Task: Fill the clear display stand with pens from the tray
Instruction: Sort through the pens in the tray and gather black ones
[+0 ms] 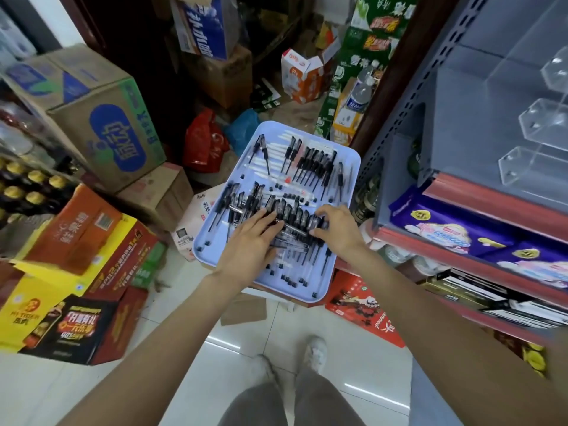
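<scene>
A light blue tray [347, 161] sits low in the middle, covered with several black-capped pens [313, 167] and loose caps. My left hand [246, 241] lies over the near pile of pens [292, 215], its fingers stretched across them. My right hand [336, 229] is at the right end of that same pile, with fingers and thumb curled round a bundle of pens. The clear display stand [534, 127], with hexagonal slots, stands on the grey upper shelf at the right and looks to hold no pens.
Cardboard drink boxes [101, 118] crowd the floor at left and behind the tray. A red-edged shelf unit [479, 207] with purple packets [445, 229] rises at the right. White tiled floor [215, 364] and my feet lie below.
</scene>
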Tool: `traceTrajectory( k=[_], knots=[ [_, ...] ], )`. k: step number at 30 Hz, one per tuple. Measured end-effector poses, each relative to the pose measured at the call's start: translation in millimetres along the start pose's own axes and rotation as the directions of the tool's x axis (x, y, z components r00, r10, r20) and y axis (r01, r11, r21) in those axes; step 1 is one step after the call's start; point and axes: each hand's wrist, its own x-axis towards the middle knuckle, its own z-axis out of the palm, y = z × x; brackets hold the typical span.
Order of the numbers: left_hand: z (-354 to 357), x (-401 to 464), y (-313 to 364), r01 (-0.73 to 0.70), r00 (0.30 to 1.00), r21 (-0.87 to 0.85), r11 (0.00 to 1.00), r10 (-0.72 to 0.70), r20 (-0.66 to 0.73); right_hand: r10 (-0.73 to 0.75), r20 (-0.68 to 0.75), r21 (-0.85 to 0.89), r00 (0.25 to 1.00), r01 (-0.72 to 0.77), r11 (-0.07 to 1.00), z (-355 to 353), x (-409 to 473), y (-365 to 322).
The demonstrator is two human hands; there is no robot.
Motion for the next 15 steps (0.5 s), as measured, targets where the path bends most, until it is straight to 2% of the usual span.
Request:
traceTrajectory(
  k=[5,9,15],
  knots=[
    [-0.6,-0.1,-0.8,-0.018,0.999,0.012,1.0,0.019,-0.028,0.0,0.08,0.125,0.997,-0.01,0.992,-7.4,3.9,-2.6],
    [0.2,-3.2,0.7,-0.005,0.997,0.077,0.997,0.011,-0.076,-0.013,0.066,0.214,0.998,-0.002,0.977,-6.6,6.6,0.8],
    [2.9,-5.3,1.1,0.046,0.996,0.095,0.994,-0.038,-0.085,-0.036,0.036,0.148,0.999,0.031,0.989,2.3,9.5,-3.5]
  ],
)
